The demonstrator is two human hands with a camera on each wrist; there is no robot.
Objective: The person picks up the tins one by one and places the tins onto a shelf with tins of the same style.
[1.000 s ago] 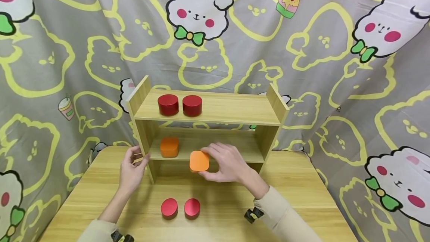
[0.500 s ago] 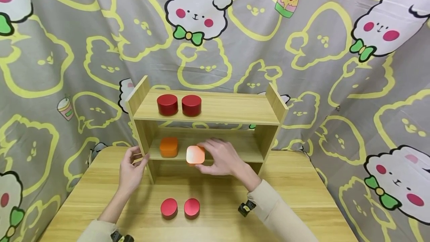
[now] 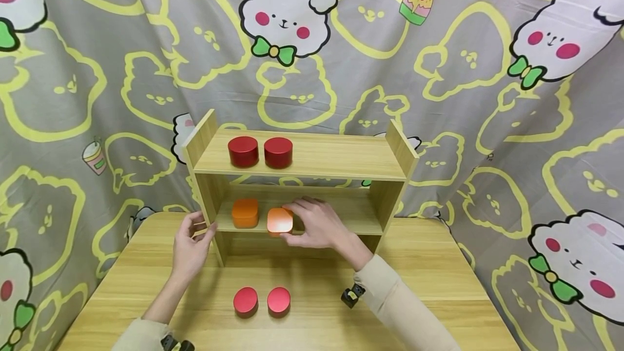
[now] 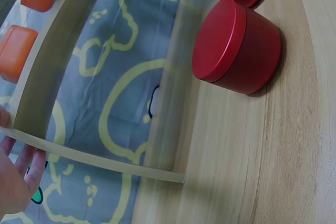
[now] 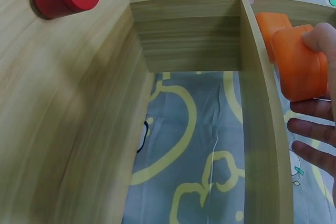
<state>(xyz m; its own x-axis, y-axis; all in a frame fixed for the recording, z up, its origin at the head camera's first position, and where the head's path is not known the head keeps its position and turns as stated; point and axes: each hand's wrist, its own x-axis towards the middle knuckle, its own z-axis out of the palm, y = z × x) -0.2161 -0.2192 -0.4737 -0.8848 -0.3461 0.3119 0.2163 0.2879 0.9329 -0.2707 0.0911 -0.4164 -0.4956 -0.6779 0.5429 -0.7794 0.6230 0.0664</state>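
My right hand (image 3: 317, 223) pinches an orange rounded-square box (image 3: 280, 222) between thumb and fingers, at the front of the middle shelf. In the right wrist view the held orange box (image 5: 299, 61) is just over the shelf board. To its left on that shelf stands a matching orange box (image 3: 245, 213). My left hand (image 3: 192, 245) holds the left side panel of the small wooden shelf unit (image 3: 209, 199); in the left wrist view, its fingers (image 4: 35, 171) lie against the panel's outer face.
Two dark red round tins, a left one (image 3: 243, 151) and a right one (image 3: 278, 153), stand on the top shelf. Another two red tins, one (image 3: 245, 302) beside the other (image 3: 279, 302), stand on the wooden table (image 3: 414, 307) in front. A patterned curtain (image 3: 380, 80) hangs behind.
My right hand has carried the orange box a little left and farther back, up to the middle shelf beside the other orange box. My left hand stays on the side panel.
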